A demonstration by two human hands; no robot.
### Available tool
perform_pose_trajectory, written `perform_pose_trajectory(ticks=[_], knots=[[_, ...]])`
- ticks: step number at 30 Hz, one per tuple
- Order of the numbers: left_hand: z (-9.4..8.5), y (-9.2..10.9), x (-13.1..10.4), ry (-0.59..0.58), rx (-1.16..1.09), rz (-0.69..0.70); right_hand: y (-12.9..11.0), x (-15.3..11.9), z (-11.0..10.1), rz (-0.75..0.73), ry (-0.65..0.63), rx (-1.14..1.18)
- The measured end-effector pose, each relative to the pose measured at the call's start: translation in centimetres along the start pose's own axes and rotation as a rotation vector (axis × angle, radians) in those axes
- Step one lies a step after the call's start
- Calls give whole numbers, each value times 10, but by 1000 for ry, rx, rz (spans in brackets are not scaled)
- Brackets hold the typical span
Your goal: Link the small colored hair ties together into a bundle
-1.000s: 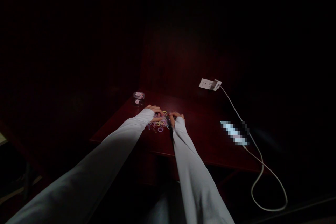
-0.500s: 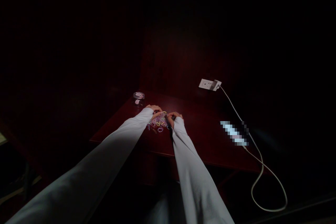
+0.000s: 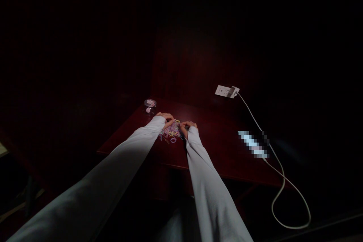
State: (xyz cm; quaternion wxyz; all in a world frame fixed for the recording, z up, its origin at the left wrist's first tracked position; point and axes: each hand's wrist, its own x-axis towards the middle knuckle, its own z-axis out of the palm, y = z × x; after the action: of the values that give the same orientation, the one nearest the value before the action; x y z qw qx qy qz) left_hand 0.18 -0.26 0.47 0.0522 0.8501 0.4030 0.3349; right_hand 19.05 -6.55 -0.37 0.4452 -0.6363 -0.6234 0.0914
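Note:
A loose pile of small coloured hair ties (image 3: 171,132), mostly pink, purple and yellow, lies on the dark red table. At its left edge is my left hand (image 3: 167,118), with thumb and fingers closed together. My right hand (image 3: 187,125) rests at the pile's right edge, its fingers curled to the thumb in a pinch. Whatever sits between the fingertips of either hand is too small and dim to make out. One purple hair tie (image 3: 173,140) lies apart at the near side of the pile.
A clear round container (image 3: 150,106) with pale pink pieces on it stands at the table's far left. On the right lies a blurred-out, bright device (image 3: 253,144). Its white cable (image 3: 283,176) loops over the table edge from a charger in the wall socket (image 3: 222,91).
My left hand has drawn slightly left, away from the right hand, widening the gap over the pile. The right hand has hardly moved.

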Motion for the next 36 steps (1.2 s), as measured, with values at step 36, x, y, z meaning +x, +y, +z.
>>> perform_pose_trajectory(ticks=[36], knots=[[-18,16,-10,-88,-25,153,5,-4,-1,-250,61,49]])
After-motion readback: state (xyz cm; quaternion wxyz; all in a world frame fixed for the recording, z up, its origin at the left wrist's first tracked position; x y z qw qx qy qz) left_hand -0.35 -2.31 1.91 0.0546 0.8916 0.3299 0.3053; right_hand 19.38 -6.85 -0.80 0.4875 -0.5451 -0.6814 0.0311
